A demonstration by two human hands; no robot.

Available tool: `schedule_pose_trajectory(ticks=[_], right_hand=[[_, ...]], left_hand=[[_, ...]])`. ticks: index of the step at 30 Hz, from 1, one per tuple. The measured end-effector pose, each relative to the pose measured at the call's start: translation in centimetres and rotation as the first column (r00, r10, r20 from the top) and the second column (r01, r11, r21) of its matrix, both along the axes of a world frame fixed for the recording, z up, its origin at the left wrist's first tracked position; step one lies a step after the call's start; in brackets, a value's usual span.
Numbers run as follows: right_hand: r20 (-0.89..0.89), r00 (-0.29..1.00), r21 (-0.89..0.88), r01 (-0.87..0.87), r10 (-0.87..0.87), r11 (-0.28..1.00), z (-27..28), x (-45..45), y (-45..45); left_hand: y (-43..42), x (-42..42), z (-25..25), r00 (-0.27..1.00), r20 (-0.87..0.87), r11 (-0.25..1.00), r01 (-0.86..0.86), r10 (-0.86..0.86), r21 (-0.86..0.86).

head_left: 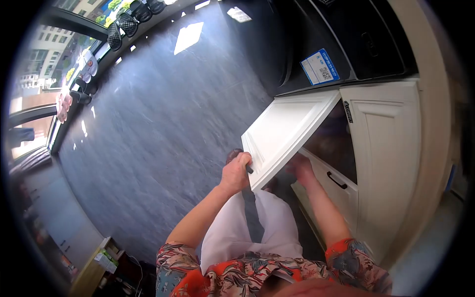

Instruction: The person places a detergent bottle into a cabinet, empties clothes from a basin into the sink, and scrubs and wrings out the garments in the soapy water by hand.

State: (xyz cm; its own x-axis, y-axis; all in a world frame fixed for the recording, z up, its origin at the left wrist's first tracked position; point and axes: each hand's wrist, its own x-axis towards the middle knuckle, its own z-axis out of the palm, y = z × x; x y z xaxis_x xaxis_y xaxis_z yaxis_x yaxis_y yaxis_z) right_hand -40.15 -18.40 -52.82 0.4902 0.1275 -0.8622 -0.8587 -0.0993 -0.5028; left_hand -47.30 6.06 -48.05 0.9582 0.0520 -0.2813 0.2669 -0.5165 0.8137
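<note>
My left hand [236, 173] is closed around the dark handle [249, 169] at the near edge of a white panelled cabinet door [289, 126], which is swung out from the cabinet. My right hand [301, 167] reaches behind the door, close to the dark cabinet opening [336, 141]. Its fingers are in shadow and partly covered by the door edge, so what they touch does not show. Beside my right forearm is a second white cabinet door [336, 198] with a black handle [337, 180].
A black appliance [316, 34] with a blue-and-white label [319, 67] stands beyond the door. Grey marbled floor [163, 119] spreads to the left. Several shoes [127, 24] line the window ledge. A wooden shelf unit [91, 270] with small items stands at lower left.
</note>
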Motion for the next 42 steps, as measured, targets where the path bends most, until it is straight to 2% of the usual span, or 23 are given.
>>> schedule_pose_trajectory(ticks=[1,2,3,4,9,12,13,14,15,17,18,21,23,24,25,27,28,33,35,37,38,41,42], right_hand=[[-0.072,0.995,0.008,-0.075,0.075,0.997,2.1,-2.2,-1.0],[-0.126,0.988,-0.097,-0.105,0.093,0.990,6.0,-3.4,-0.2],[-0.128,0.987,-0.100,-0.109,0.096,0.989,9.6,-4.4,0.1],[-0.133,0.986,-0.097,-0.113,0.100,0.989,12.0,-5.3,0.1],[0.029,0.995,-0.235,-0.082,0.091,0.968,18.4,-6.7,-0.7],[0.133,0.987,-0.108,-0.075,0.089,0.991,20.7,-6.1,0.5],[0.165,0.983,-0.041,-0.072,0.078,0.997,21.0,-6.2,0.9],[0.363,0.890,-0.083,-0.262,0.274,0.961,17.0,-6.8,0.8],[0.364,0.888,-0.103,-0.260,0.280,0.960,16.1,-6.9,-0.1],[0.375,0.885,-0.142,-0.240,0.277,0.960,15.3,-6.9,-0.9],[0.337,0.840,-0.265,-0.348,0.425,0.899,15.6,-6.6,-1.8],[0.279,0.777,-0.489,-0.390,0.564,0.780,16.5,-5.6,-4.6],[0.341,0.772,-0.517,-0.322,0.536,0.793,14.8,-5.9,-6.2],[0.364,0.769,-0.531,-0.293,0.526,0.795,14.0,-6.0,-6.5],[0.368,0.772,-0.584,-0.242,0.518,0.775,13.8,-5.9,-6.4],[0.370,0.779,-0.679,-0.145,0.507,0.719,13.4,-5.6,-6.2],[0.457,0.774,-0.664,-0.032,0.440,0.747,13.1,-5.3,-6.3],[0.426,0.769,-0.830,0.122,0.477,0.544,13.8,-4.1,-5.9],[0.399,0.778,-0.857,0.128,0.486,0.500,13.9,-4.4,-5.5],[0.364,0.809,-0.875,0.129,0.461,0.466,14.0,-4.2,-5.4],[0.334,0.815,-0.878,0.086,0.473,0.471,13.8,-4.3,-5.6],[0.389,0.829,-0.780,0.065,0.401,0.622,12.9,-5.2,-6.2],[0.456,0.806,-0.739,0.107,0.376,0.666,12.2,-5.8,-6.4]], left_hand=[[-0.9,-0.6,0.3,0.993,-0.044,0.993,0.113,-0.111,0.038],[-2.1,-1.4,-0.1,0.971,-0.134,0.980,0.199,-0.197,0.002],[-2.7,-1.1,2.3,0.923,-0.203,0.945,0.317,-0.327,-0.081],[-4.4,-1.5,1.7,0.888,-0.237,0.919,0.384,-0.395,-0.095],[-9.8,0.7,3.4,0.701,-0.308,0.728,0.684,-0.643,0.036],[-10.6,1.5,3.9,0.654,-0.340,0.673,0.736,-0.675,0.080],[-10.3,2.2,4.0,0.595,-0.380,0.634,0.773,-0.708,0.028],[-9.5,3.2,4.7,0.540,-0.430,0.605,0.796,-0.724,-0.019],[-9.4,4.4,5.6,0.489,-0.463,0.579,0.813,-0.739,-0.066],[-8.3,5.7,4.3,0.575,-0.460,0.653,0.758,-0.676,-0.012],[-7.3,6.4,3.4,0.638,-0.448,0.701,0.713,-0.626,0.035],[-1.8,11.0,4.7,0.815,-0.399,0.859,0.499,-0.421,0.113],[1.6,15.2,11.3,0.900,-0.367,0.963,0.266,-0.237,0.031],[3.3,17.0,13.1,0.937,-0.322,0.990,0.114,-0.136,-0.088],[4.9,18.8,14.9,0.955,-0.294,0.975,-0.040,-0.027,-0.220],[7.6,23.0,19.9,0.977,-0.157,0.918,-0.193,0.146,-0.346],[9.1,25.4,22.5,0.975,-0.099,0.870,-0.223,0.200,-0.440],[13.8,37.7,33.3,0.933,0.058,0.637,-0.197,0.356,-0.745],[15.7,43.3,35.0,0.941,0.109,0.654,-0.138,0.322,-0.744],[16.3,48.4,36.8,0.928,0.060,0.611,-0.193,0.368,-0.768],[16.5,50.7,37.4,0.928,0.049,0.609,-0.202,0.369,-0.767],[16.9,57.1,37.3,0.894,-0.030,0.578,-0.314,0.447,-0.754],[17.6,59.2,36.5,0.920,-0.061,0.566,-0.289,0.386,-0.772]])
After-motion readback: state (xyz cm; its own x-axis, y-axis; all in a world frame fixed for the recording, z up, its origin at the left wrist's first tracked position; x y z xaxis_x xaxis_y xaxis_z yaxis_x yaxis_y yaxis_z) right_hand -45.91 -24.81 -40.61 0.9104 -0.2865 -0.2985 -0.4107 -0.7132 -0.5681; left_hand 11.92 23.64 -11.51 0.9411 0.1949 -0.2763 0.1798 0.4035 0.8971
